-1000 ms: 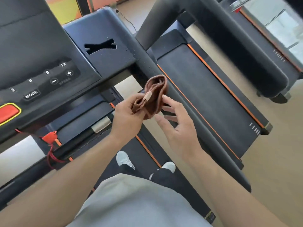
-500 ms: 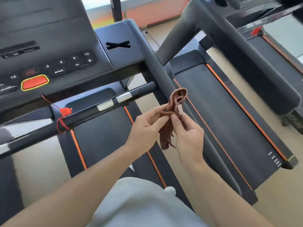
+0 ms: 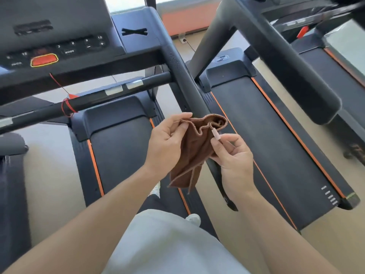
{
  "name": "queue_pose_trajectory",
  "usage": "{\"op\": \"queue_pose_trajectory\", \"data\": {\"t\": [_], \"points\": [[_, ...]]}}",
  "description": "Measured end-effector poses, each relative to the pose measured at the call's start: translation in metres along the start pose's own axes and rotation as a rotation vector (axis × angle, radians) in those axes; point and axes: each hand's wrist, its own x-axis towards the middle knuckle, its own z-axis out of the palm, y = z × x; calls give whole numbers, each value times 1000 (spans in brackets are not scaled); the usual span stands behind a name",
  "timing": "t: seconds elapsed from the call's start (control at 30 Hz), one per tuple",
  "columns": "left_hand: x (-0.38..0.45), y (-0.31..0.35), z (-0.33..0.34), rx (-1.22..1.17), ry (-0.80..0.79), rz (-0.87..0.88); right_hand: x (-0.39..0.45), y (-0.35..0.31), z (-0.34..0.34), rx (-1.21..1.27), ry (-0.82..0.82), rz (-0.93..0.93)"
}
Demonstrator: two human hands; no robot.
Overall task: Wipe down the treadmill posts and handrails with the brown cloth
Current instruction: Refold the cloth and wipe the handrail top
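The brown cloth hangs between my hands in front of the treadmill's right handrail. My left hand pinches the cloth's upper left edge. My right hand pinches the pale tag at its upper right corner. The cloth is partly spread, its lower end dangling. The black handrail slopes from the console down behind the cloth. A front crossbar with silver pads runs left of it.
A second treadmill's grey post and thick handrail rise at the right, over its belt. A red safety cord is wound on the crossbar. My legs and shoes stand on the near belt.
The camera has tilted up, showing more of the console. My hands have drawn apart, spreading the bunched cloth wider; the right hand now holds the tag out to the right.
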Motion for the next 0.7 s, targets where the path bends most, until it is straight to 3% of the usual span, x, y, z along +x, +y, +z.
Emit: {"op": "queue_pose_trajectory", "data": {"t": [0.13,0.3,0.37,0.43,0.53,0.63,0.7], "points": [[10,8,0,119,34,44,-10,-8,-17,-46,29,29],[61,45,25,276,8,256,-1,-33,-63,-135,299,-50],[87,59,46,380,-17,341,14,-47,-87,-246,416,-38],[109,59,64,424,13,332,35,-51,-112,-522,465,-6],[106,24,79,250,200,186,51,-34,-134,-972,300,16],[57,-38,82,131,314,-187,47,0,-107,-1064,-113,97],[28,-74,85,105,230,-475,43,25,-80,-1065,-282,143]]}}
